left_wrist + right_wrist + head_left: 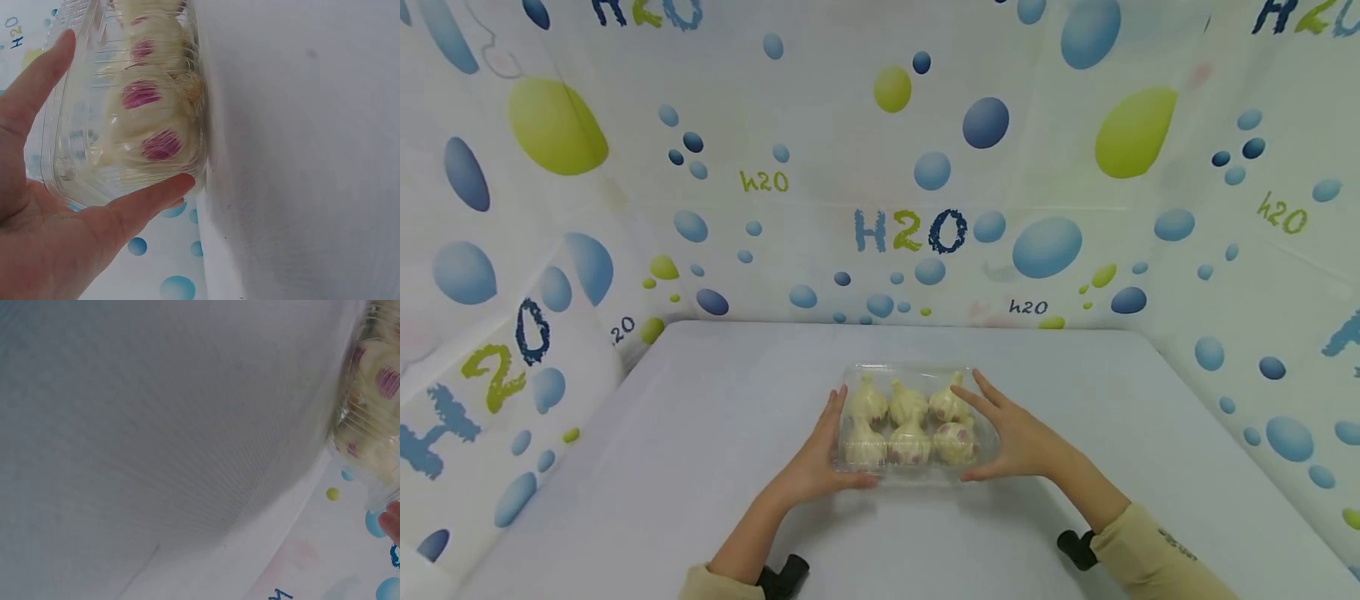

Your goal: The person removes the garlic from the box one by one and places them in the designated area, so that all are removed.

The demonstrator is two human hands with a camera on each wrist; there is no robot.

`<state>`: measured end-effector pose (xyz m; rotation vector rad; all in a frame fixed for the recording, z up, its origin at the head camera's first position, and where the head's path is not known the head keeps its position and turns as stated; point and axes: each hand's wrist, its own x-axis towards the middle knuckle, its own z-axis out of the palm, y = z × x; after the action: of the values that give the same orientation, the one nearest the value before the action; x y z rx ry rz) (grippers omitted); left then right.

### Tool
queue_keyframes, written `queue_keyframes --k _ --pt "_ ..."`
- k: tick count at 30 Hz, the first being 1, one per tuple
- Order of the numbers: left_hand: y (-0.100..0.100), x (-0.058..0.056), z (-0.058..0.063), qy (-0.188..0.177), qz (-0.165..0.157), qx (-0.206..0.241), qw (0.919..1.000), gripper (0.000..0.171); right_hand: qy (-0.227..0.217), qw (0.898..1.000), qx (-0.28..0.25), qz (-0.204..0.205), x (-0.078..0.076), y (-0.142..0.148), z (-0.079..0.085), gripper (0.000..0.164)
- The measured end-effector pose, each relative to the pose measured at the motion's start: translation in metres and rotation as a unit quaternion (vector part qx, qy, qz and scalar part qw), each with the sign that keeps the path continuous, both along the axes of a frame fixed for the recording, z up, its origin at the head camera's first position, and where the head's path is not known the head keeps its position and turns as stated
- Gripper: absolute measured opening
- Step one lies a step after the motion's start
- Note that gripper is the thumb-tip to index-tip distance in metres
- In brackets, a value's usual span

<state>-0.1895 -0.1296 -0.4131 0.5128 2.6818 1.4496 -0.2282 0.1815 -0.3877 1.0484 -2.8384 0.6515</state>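
A clear plastic clamshell box (921, 467) holds several pale garlic bulbs (909, 404) in two rows. Purple patches mark the bulbs in the left wrist view. My left hand (817, 460) grips the box's left end, thumb along the near edge and fingers up the left side. Around the right end, my right hand (1024, 436) holds the box with its thumb at the near corner and fingers reaching over the far right corner. In the right wrist view only a fingertip (391, 520) shows, beside the box's edge. The box sits low at the white table surface.
The white table (700, 400) spreads out around the box. Behind it and at both sides hangs a white sheet (820, 100) printed with blue and green drops and H2O lettering. Black straps with mounts (1077, 550) sit at both wrists, next to beige sleeves (1157, 554).
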Motion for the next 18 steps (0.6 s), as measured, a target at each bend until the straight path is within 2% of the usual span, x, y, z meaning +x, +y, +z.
queue_keyframes --k 7,18 --pt "-0.0007 0.0003 0.0007 0.003 -0.005 0.022 0.9997 0.117 0.005 1.0 -0.014 0.01 -0.0026 -0.0012 -0.0046 0.108" --pt "0.0038 0.0014 -0.0019 0.009 -0.002 0.022 0.9997 0.108 0.015 0.999 -0.03 0.006 -0.002 0.0013 -0.0028 0.097"
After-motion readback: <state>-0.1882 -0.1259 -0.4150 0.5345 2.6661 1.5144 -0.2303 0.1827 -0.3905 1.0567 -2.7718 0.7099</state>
